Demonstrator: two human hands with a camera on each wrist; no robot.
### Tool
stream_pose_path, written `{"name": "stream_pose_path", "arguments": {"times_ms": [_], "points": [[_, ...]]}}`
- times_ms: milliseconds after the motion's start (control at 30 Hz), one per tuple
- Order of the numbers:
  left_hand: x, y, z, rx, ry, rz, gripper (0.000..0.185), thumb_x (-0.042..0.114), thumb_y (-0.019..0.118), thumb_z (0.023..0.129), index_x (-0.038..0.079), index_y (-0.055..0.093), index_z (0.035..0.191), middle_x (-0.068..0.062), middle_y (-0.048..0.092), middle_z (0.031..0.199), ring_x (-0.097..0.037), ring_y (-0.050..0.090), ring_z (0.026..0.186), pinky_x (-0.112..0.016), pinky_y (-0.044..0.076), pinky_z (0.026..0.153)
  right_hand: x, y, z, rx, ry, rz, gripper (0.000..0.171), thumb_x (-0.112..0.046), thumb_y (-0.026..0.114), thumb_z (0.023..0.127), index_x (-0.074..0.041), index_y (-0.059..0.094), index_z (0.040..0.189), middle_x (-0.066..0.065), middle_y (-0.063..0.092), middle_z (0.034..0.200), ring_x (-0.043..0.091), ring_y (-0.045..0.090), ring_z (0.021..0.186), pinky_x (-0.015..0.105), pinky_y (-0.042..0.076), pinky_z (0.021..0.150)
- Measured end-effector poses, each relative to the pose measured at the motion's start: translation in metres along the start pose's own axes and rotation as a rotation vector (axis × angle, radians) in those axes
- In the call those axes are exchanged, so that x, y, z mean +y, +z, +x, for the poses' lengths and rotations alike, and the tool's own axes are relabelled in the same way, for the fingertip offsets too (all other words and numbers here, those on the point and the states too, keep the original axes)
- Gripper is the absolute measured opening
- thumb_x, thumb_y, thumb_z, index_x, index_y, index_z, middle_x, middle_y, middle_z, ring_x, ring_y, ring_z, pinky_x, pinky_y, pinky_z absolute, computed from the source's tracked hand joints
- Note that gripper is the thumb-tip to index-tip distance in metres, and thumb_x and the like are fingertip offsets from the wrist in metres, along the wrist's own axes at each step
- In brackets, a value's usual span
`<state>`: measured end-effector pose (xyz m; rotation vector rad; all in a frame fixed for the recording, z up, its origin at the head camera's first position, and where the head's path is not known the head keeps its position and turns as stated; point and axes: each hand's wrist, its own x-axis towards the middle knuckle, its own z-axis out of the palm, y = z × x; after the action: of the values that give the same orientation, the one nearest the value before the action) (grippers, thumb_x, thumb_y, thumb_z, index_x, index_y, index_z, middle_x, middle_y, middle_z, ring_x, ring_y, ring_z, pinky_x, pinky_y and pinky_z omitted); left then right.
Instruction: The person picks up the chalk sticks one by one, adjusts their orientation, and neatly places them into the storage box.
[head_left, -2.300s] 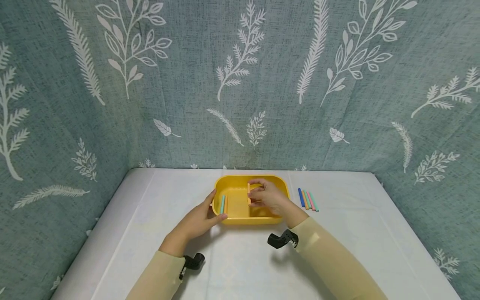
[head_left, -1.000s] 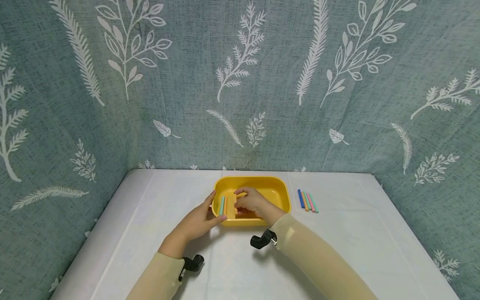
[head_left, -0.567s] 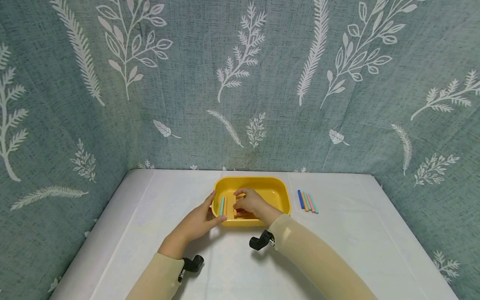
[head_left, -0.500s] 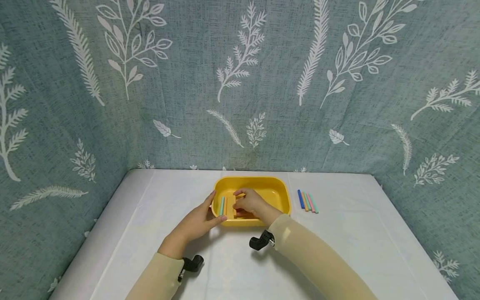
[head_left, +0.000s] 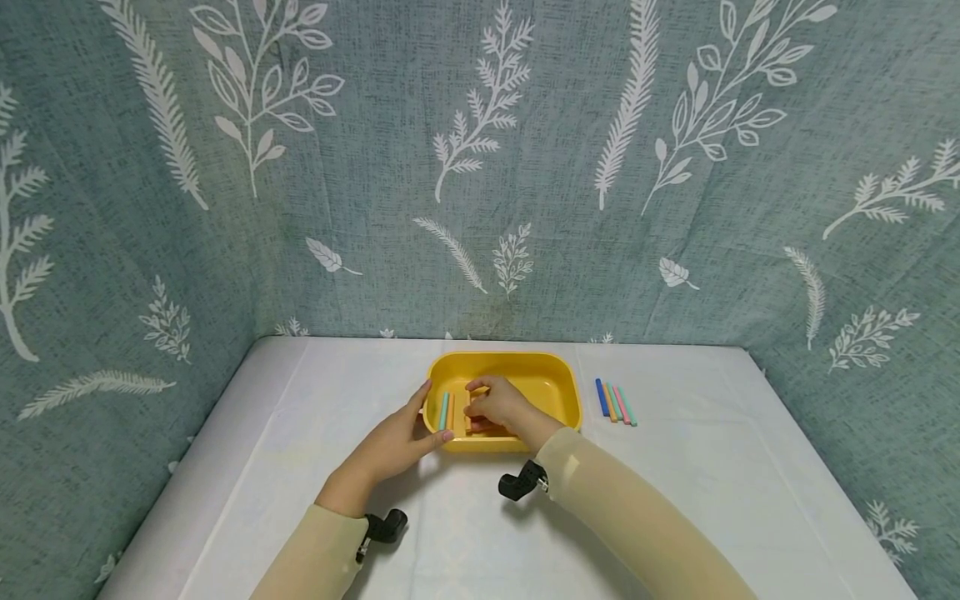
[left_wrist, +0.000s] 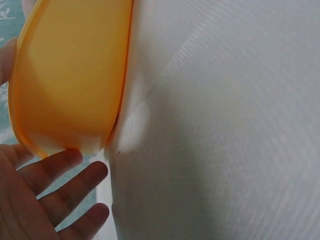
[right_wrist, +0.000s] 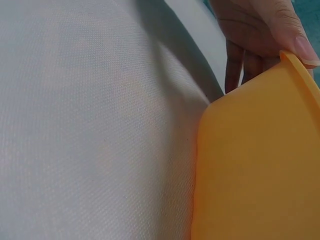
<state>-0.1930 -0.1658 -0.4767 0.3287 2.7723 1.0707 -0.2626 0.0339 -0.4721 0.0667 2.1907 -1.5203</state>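
A yellow plastic tray [head_left: 532, 443] stands on the white table. My left hand [head_left: 393, 442] holds its left end, thumb over the near rim and fingers spread along the outer wall; in the left wrist view the tray's wall [left_wrist: 70, 75] shows above those fingers. Inside the tray, my right hand [head_left: 502, 404] pinches an orange stick of chalk [head_left: 468, 423] from above, close over the floor. To its left lie a mint-green chalk [head_left: 444, 411] and another orange chalk [head_left: 452, 411], side by side. The right fingertips are partly hidden.
Right of the tray, several coloured chalks lie in a row on the white cloth [head_left: 712, 467], with a blue chalk [head_left: 602, 397] at the row's left end and a green chalk [head_left: 627, 406] at its right. A leaf-patterned curtain [head_left: 375, 275] rises behind the table.
My right hand has carried the orange chalk leftward and down, from the tray's middle to near the two chalks on the left. The left hand stays in place.
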Motion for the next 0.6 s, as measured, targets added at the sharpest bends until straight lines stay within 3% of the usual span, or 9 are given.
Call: {"name": "stream_pose_path", "arguments": {"times_ms": [600], "points": [[-0.0016, 0.0010, 0.0006, 0.011, 0.011, -0.003, 0.100, 0.056, 0.068, 0.091, 0.015, 0.012, 0.163, -0.017, 0.054, 0.143, -0.031, 0.055, 0.129, -0.054, 0.038, 0.109, 0.0025, -0.0001, 0.0020, 0.006, 0.001, 0.024, 0.034, 0.002, 0.069, 0.092, -0.005, 0.062, 0.124, 0.013, 0.067, 0.089, 0.017, 0.066, 0.063, 0.029, 0.059, 0.063]]}}
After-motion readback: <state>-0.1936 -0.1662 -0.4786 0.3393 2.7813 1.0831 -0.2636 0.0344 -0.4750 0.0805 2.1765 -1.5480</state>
